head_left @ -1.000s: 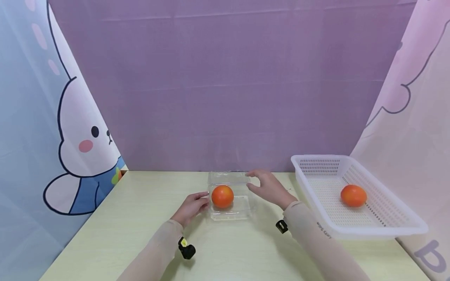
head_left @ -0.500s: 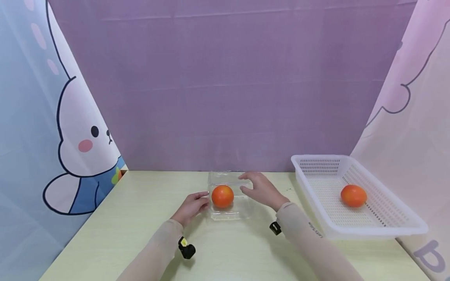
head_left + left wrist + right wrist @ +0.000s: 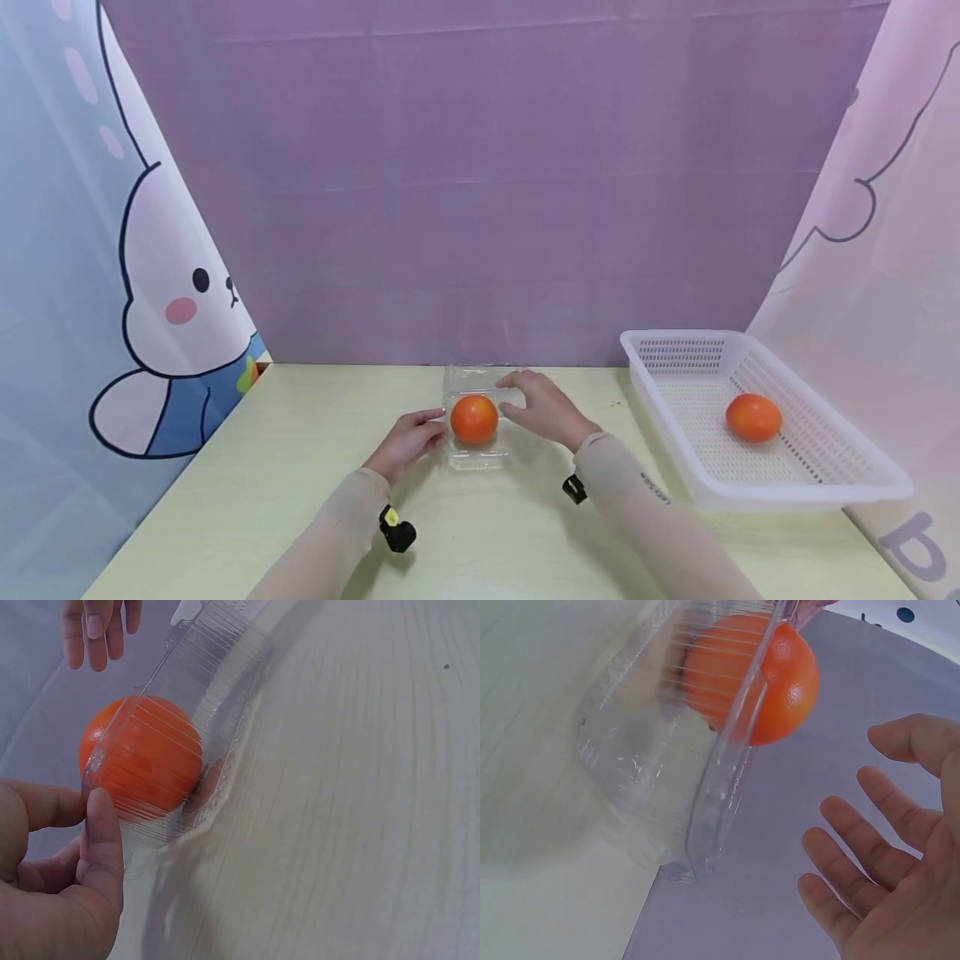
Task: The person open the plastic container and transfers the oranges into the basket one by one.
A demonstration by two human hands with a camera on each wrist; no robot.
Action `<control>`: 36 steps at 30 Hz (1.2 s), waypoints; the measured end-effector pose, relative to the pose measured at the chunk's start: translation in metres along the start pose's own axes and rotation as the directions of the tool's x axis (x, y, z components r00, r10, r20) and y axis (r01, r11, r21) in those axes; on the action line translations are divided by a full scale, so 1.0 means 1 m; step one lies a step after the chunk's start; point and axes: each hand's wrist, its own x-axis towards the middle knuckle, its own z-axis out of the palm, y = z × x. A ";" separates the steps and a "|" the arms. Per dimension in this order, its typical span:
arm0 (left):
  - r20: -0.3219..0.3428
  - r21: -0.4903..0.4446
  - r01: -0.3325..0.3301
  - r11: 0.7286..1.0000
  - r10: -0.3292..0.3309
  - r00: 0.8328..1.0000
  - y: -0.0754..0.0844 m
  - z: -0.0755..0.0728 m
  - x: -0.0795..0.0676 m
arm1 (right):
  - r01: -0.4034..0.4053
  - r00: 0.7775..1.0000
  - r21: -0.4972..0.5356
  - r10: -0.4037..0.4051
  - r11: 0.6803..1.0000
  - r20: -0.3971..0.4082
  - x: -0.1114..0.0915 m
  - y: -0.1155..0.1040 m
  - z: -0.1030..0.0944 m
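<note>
A clear plastic clamshell box (image 3: 487,461) sits on the table with its lid (image 3: 463,380) folded back at the far side. In its left half lies a round orange-red fruit (image 3: 474,419), seen through the ribbed wall in the left wrist view. My left hand (image 3: 406,443) pinches the box's left rim between thumb (image 3: 103,832) and index finger. Over the right half of the box hovers my right hand (image 3: 546,409), fingers spread and slightly bent. Nothing is in that hand, and the right wrist view shows its fingertips (image 3: 815,838) apart from the fruit (image 3: 780,682).
To the right stands a white perforated plastic basket (image 3: 693,475) holding another orange-red fruit (image 3: 753,417). A purple cloth (image 3: 480,183) hangs behind the pale wooden table (image 3: 480,542). Printed cloths hang at both sides.
My right hand has moved left and slightly down, from the box's right edge to over its right half. The left hand, the box and both fruits have stayed put.
</note>
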 end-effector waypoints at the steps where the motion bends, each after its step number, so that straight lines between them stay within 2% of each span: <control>1: -0.004 0.000 0.004 1.000 -0.004 1.000 0.000 0.000 0.000 | -0.001 1.000 0.000 0.001 1.000 0.003 0.001 0.000 0.001; 12: -0.005 0.005 0.004 1.000 -0.004 1.000 0.000 0.001 0.002 | -0.005 1.000 0.010 0.005 1.000 0.013 0.009 -0.001 0.017; 20: -0.010 -0.016 0.016 1.000 -0.016 1.000 0.000 0.000 0.002 | -0.077 0.996 0.047 0.074 0.996 0.058 0.013 -0.005 0.027; 36: 0.012 -0.011 0.002 1.000 -0.002 1.000 -0.001 0.000 0.000 | -0.122 0.990 0.045 0.118 0.992 0.079 0.018 0.000 0.046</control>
